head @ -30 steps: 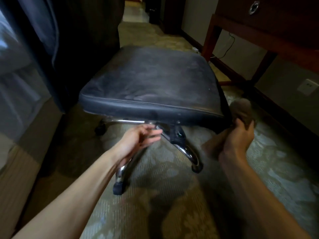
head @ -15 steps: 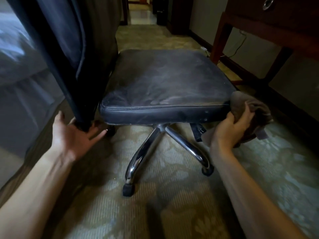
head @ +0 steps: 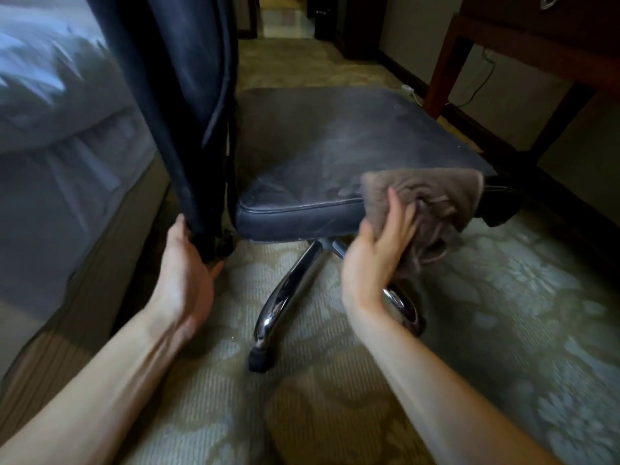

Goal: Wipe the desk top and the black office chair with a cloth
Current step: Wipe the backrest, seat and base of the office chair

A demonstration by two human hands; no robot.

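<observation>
While the right grip [head: 372,260], a bare hand, lies with its fingers nearly straight on a grey-brown fluffy cloth [head: 432,203], it presses that cloth against the near corner of the black office chair's flat leather seat [head: 335,152]. It is not clenched around the fabric. The cloth drapes over the seat's edge under and beyond the fingers, and a loose bunch hangs just below them. The left grip [head: 188,273] clasps the bottom end of the black padded backrest [head: 174,95], thumb up one side and fingertips showing underneath. The frame is blurred there, so how firmly it clasps is hard to say; my guess is that it steadies or turns the chair.

Judging by this, the work is at the chair stage and well short of finished. Left of the right grip and beyond it, the seat shows dull grey streaks and smears, so much of it probably needs passes yet. The backrest above the left grip looks untouched by the cloth at this moment. Below the right grip, the curved chrome base leg [head: 288,297] and its black caster [head: 258,360] stand on the patterned carpet.

Far beyond and right of the right grip stands the reddish-brown wooden surface [head: 523,38], seen only from below. Its top is out of view, so I cannot tell whether it has been wiped.
</observation>
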